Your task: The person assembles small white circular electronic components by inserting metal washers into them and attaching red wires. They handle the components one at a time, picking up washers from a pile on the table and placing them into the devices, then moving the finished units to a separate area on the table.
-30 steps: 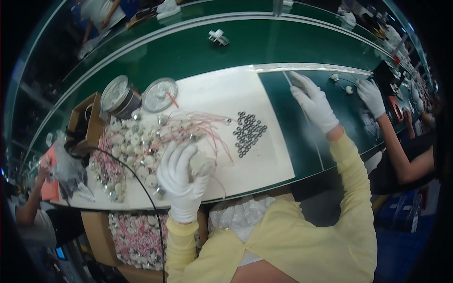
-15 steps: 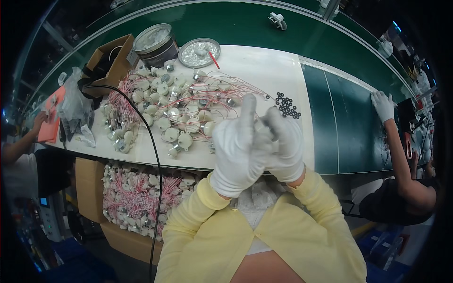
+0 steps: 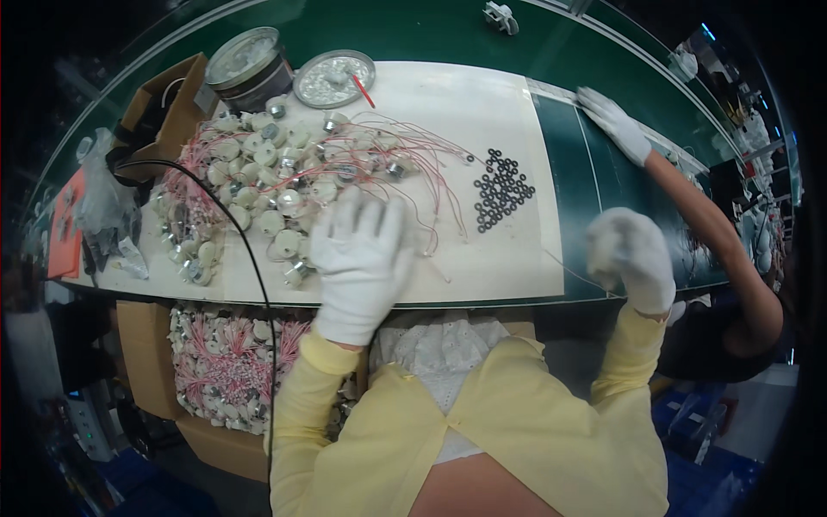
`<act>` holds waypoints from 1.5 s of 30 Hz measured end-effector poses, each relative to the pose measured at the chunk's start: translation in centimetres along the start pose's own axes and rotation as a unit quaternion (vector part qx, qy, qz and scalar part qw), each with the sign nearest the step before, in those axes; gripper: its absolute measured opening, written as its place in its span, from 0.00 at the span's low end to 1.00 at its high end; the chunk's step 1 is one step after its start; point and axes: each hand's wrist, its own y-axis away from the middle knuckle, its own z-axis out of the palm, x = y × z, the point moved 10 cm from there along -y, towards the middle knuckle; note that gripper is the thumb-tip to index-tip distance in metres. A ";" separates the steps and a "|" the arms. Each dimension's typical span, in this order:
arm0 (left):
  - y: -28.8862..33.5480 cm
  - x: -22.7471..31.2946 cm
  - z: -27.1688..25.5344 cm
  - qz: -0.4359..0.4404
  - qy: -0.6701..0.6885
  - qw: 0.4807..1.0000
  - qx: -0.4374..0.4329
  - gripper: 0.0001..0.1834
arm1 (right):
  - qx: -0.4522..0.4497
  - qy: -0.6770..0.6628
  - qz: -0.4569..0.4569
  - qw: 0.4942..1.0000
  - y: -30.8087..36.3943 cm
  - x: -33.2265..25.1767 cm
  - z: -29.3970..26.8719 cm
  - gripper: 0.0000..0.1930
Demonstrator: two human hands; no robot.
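Note:
My gloved left hand [image 3: 360,263] is open, fingers spread, over the near right side of a pile of small motors [image 3: 267,155] with cream round housings and red and white wires. It holds nothing that I can see. My gloved right hand [image 3: 642,258] is off to the right over the green belt, blurred, its fingers curled around a small motor that is mostly hidden. A thin wire [image 3: 568,265] trails from it to the white table. Between my hands lies a cluster of small black rings [image 3: 502,191].
Behind the pile stand a large tin [image 3: 250,73] and a round lid with pale grease [image 3: 334,79] and a red stick. A cardboard box [image 3: 164,112] is at back left. A black cable [image 3: 250,233] crosses on the left. A co-worker's gloved hand [image 3: 613,125] reaches over the belt [image 3: 577,164].
My hands were together in front of me; they have parted, the left moving to the motors, the right carrying a motor toward the belt. The co-worker's hand has come further left.

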 end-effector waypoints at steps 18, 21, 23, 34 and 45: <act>-7.5 -0.7 5.3 0.032 -0.131 0.991 -0.017 0.10 | 0.042 0.560 -0.061 0.825 -4.1 4.4 -2.5 0.18; -7.0 -0.2 5.5 0.070 -0.124 0.990 -0.027 0.08 | 0.087 0.366 0.005 0.926 -5.4 5.5 -4.3 0.17; -6.6 0.0 5.3 0.076 -0.085 0.993 -0.040 0.10 | 0.067 0.329 -0.015 0.942 -6.2 6.1 -4.6 0.18; 0.1 0.6 1.4 -0.040 0.076 0.994 -0.064 0.34 | 0.016 0.363 -0.036 0.931 -8.0 5.1 -3.5 0.18; 1.9 0.5 0.9 -0.040 0.060 0.997 0.003 0.32 | 0.008 0.622 -0.205 0.755 -8.4 1.6 -0.1 0.13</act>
